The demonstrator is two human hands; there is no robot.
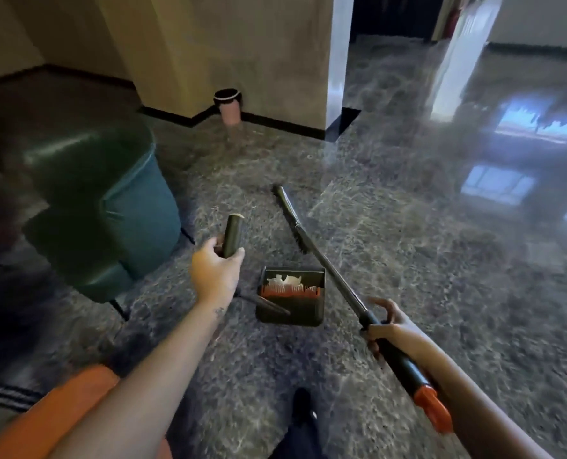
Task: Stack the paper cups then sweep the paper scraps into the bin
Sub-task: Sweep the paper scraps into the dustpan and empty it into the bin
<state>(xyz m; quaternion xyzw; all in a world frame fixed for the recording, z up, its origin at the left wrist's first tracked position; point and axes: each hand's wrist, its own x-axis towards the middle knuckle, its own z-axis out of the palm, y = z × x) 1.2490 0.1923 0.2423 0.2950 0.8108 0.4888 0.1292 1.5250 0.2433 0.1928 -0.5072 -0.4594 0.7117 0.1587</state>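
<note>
**Scraps in the pan, bin not yet reached**

Head view. The left hand [214, 271] grips the upright handle of the pan [288, 318], which sits flat on the floor [408, 260]. White paper scraps [283, 280] lie inside it, bunched by the orange comb at its mouth. The right hand [386, 326] holds the broom [328, 270] low on its shaft. The hold is loose: the thumb and lower fingers are round it, the forefinger lifted clear. The broom's head rests on the floor just beyond the pan.

The sweeping looks done, so the step in hand is probably carrying the pan over. It should be lifted slowly and tipped back, so the light scraps slide to the rear wall and do not flutter out. The broom is best kept clear of the pan's mouth. The pan should be tipped only once its lip is low over the bin's rim.

The bin [228, 107] stands at the wall's foot, well apart from the pan and past the green chair [103, 207]. It has a dark liner, and what it holds cannot be seen. No cups are in view.
</note>
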